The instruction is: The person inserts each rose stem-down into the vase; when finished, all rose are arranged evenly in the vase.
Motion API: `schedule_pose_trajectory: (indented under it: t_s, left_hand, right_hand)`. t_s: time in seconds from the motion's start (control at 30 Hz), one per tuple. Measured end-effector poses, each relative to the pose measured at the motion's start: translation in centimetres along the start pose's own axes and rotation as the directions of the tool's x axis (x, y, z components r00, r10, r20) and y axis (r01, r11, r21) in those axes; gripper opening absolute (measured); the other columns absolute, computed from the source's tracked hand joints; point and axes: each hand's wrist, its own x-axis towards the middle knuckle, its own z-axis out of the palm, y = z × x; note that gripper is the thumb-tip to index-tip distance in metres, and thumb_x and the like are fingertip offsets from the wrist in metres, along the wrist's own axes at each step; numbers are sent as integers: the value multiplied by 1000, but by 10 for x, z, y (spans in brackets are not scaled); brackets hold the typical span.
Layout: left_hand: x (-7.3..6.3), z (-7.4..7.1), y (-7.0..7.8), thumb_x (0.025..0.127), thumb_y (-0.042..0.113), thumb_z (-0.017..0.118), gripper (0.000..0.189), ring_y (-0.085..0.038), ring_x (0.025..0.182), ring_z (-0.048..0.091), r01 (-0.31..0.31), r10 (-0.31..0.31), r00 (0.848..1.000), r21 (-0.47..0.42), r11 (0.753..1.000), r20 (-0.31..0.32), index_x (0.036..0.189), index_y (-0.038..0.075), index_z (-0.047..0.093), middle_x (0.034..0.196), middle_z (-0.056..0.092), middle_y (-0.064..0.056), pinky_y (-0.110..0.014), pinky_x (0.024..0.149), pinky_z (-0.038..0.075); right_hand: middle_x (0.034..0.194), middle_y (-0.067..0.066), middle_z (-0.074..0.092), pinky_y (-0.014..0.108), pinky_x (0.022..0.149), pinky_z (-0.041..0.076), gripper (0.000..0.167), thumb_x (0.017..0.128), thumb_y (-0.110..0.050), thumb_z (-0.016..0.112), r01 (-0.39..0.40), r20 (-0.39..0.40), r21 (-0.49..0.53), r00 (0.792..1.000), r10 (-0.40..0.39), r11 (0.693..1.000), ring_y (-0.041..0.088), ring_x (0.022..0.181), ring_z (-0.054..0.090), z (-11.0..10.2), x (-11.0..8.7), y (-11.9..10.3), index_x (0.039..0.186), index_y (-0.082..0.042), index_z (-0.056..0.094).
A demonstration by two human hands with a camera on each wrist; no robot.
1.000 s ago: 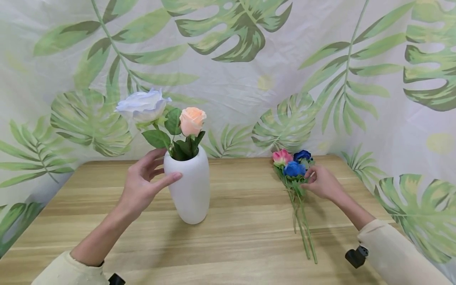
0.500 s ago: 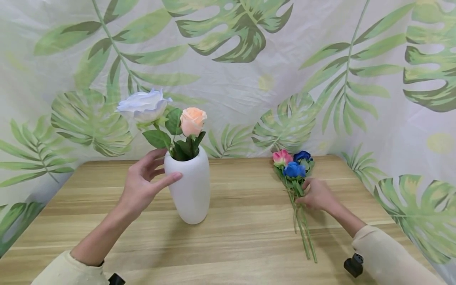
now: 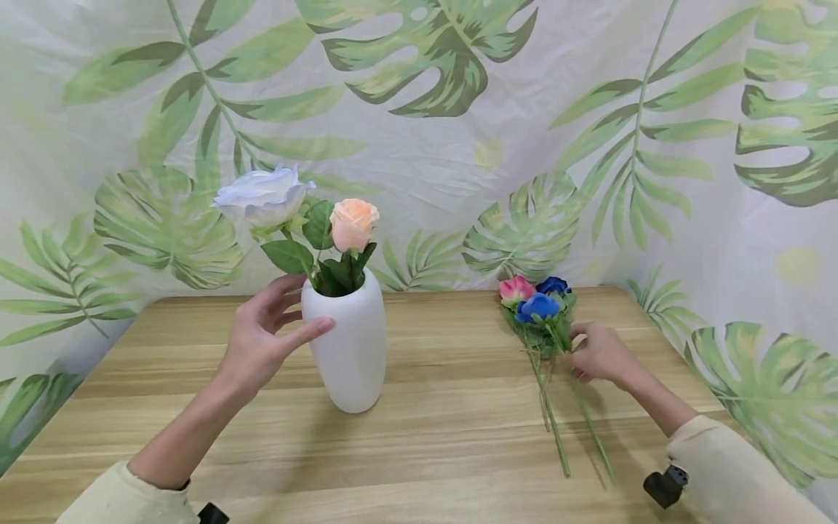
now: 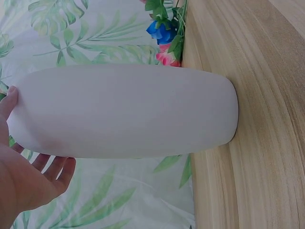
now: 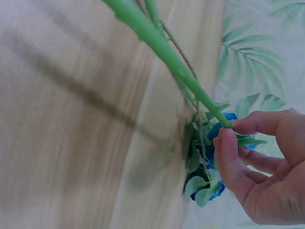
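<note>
A tall white vase [image 3: 347, 356] stands upright on the table. My left hand [image 3: 255, 342] holds it near the rim, thumb on the front and fingers round the far left side. Out of the vase rise a pale lilac-white rose [image 3: 265, 195] and a peach rose [image 3: 354, 225]. To the right, my right hand [image 3: 602, 354] pinches a green flower stem [image 5: 183, 74] between thumb and forefinger, just under a blue bloom. Beside it lie a bright blue flower [image 3: 538, 307], a dark blue flower [image 3: 553, 285] and a pink flower [image 3: 516, 290], their leaves overlapping.
The wooden table [image 3: 445, 451] reaches back to a hanging cloth [image 3: 419, 167] printed with green leaves. Loose stems [image 3: 555, 437] point toward the table's front. A small black device [image 3: 665, 486] sits at the right sleeve.
My right hand slid down to the stems, then took one between thumb and finger. That stem's lower end swung right and off the table, and the bright blue bloom shifted slightly. The left hand kept still.
</note>
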Motion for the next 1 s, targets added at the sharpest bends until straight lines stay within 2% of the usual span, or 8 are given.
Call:
schedule_pose_trajectory:
  t_s: [0.1, 0.2, 0.37, 0.47, 0.7, 0.77, 0.9, 1.0]
  left_hand:
    - [0, 0, 0, 87, 0, 81, 54, -8, 119, 64, 1, -1, 1000, -2, 1000, -1, 136, -2, 59, 128, 64, 6, -17, 96, 52]
    - [1, 0, 1, 87, 0, 81, 54, -7, 119, 64, -1, 1, 1000, -4, 1000, -2, 136, -2, 59, 128, 65, 6, -17, 97, 52]
    - [2, -1, 1, 87, 0, 80, 54, -7, 119, 63, -5, 5, 1000, -1, 1000, -1, 137, -2, 59, 128, 65, 6, -17, 97, 52]
    - [2, -1, 1, 87, 0, 80, 54, -8, 119, 63, -4, 4, 1000, 2, 1000, 2, 137, -2, 59, 129, 64, 6, -17, 97, 52]
    - [1, -1, 1, 87, 1, 80, 54, -8, 119, 63, 2, -2, 1000, 4, 1000, 5, 137, -3, 59, 128, 64, 7, -17, 96, 52]
    - [1, -1, 0, 87, 1, 80, 54, -7, 119, 63, 3, -3, 1000, 4, 1000, 4, 136, -3, 59, 128, 64, 7, -17, 96, 52]
    - [1, -1, 0, 88, 2, 81, 54, -5, 119, 63, 11, -11, 1000, 10, 1000, 3, 137, -2, 59, 129, 64, 6, -17, 96, 52]
    - [1, -1, 0, 88, 2, 81, 54, -5, 119, 63, 15, -15, 1000, 13, 1000, 2, 137, -2, 59, 129, 63, 7, -17, 96, 52]
  right_hand:
    - [82, 25, 72, 38, 55, 63, 46, 87, 5, 70, 9, -8, 34, 1000, -9, 999, 27, 60, 69, -7, -3, -3, 125, 21, 49]
    - [80, 19, 70, 38, 57, 63, 45, 89, 5, 68, 16, -8, 73, 1000, -16, 997, 23, 61, 67, -13, -5, -6, 126, 19, 47]
    - [75, 9, 68, 37, 59, 63, 49, 91, 8, 65, 84, -3, 165, 996, -84, 983, 16, 61, 64, -23, -6, -13, 134, 20, 46]
    - [75, 8, 69, 36, 59, 63, 56, 93, 8, 65, 126, -24, 191, 992, -124, 973, 16, 61, 65, -28, -7, -21, 144, 18, 42]
    - [108, 24, 73, 34, 66, 64, 36, 99, 0, 65, 195, -122, 186, 977, -174, 963, 16, 71, 70, -36, -10, -49, 131, 12, 55]
    - [108, 22, 72, 33, 67, 64, 37, 100, 0, 64, 229, -155, 195, 967, -200, 954, 14, 72, 71, -37, -11, -57, 133, 13, 54]
    - [102, 5, 71, 30, 70, 63, 31, 100, -1, 64, 283, -207, 229, 949, -238, 931, 7, 77, 70, -37, -11, -72, 127, 12, 56]
    - [105, 5, 71, 25, 71, 60, 29, 100, -4, 65, 315, -236, 204, 935, -266, 927, 1, 84, 69, -36, -11, -83, 125, 10, 59]
